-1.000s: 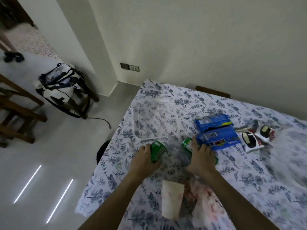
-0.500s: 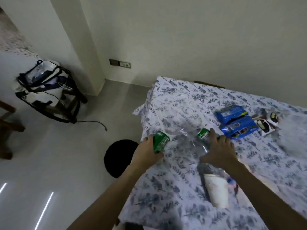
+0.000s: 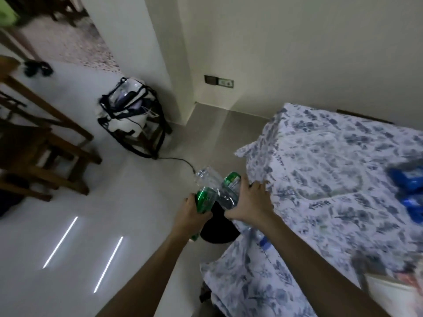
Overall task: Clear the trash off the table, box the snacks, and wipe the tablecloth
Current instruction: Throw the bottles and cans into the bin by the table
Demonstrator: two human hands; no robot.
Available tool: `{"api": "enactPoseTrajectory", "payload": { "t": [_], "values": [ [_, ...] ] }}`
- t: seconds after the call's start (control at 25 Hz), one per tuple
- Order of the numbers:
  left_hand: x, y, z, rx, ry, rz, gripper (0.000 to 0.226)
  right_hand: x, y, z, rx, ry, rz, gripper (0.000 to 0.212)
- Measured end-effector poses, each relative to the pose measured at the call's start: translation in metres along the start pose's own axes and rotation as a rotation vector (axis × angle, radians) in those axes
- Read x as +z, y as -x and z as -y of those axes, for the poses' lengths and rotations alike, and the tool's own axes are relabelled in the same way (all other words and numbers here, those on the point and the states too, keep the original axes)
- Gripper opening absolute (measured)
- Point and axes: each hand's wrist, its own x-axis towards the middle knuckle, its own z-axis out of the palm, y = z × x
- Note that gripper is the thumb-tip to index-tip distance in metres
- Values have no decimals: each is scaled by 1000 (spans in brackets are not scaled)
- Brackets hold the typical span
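Observation:
Two empty clear plastic bottles with green labels are held off the table's left edge, above a black bin (image 3: 218, 227) on the floor. My left hand (image 3: 193, 212) grips one bottle (image 3: 204, 200) around its green label. My right hand (image 3: 248, 203) holds the other bottle (image 3: 231, 185), whose clear body crosses the first. The floral tablecloth (image 3: 320, 170) covers the table to the right. Blurred blue snack packs (image 3: 409, 188) lie at the right edge. A white paper cup (image 3: 389, 294) lies on its side at the lower right.
A clear bag with black straps (image 3: 130, 115) stands on the floor by the wall corner, a black cable (image 3: 178, 160) trailing from it. Wooden furniture (image 3: 41, 156) fills the left. A wall socket (image 3: 218, 80) sits low on the far wall.
Both hands have carried the two bottles left, off the table and over the black bin. The view has swung left, so most of the snacks have slid out of sight.

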Motion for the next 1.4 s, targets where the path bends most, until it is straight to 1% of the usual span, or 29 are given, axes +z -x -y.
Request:
{"api": "enactPoseTrajectory", "payload": {
  "t": [0.12,0.2,0.28,0.44,0.64,0.76,0.84,0.92,1.0,1.08,1.16,1.24,1.32,1.4],
  "values": [
    [-1,-23,32,-112,40,-24,55,29,-35,24,3,-71,111,126],
    [8,-38,52,-172,63,-13,54,51,-53,27,65,-126,179,126],
    [26,-63,76,-218,74,35,54,83,-79,25,157,-156,220,125],
    [89,-141,136,-275,111,182,52,169,-157,12,361,-203,299,131],
    [182,-234,199,-324,189,328,62,288,-249,-28,590,-300,362,129],
    [240,-282,223,-367,179,370,69,352,-292,-55,704,-354,431,136],
    [270,-302,231,-396,200,369,72,379,-304,-68,746,-331,445,135],
    [297,-315,237,-423,209,378,74,395,-313,-75,736,-305,377,127],
    [317,-324,245,-450,212,383,75,410,-314,-75,687,-262,278,121],
    [329,-330,250,-447,218,394,68,420,-316,-70,619,-213,227,119],
    [331,-335,253,-379,189,371,52,425,-320,-67,551,-201,179,112],
    [324,-336,253,-281,133,313,39,423,-322,-65,475,-206,167,94],
    [308,-331,249,-170,64,271,32,414,-318,-57,384,-143,171,76],
    [287,-319,240,-38,-39,261,27,395,-307,-45,299,-86,151,64]
  ]
}}
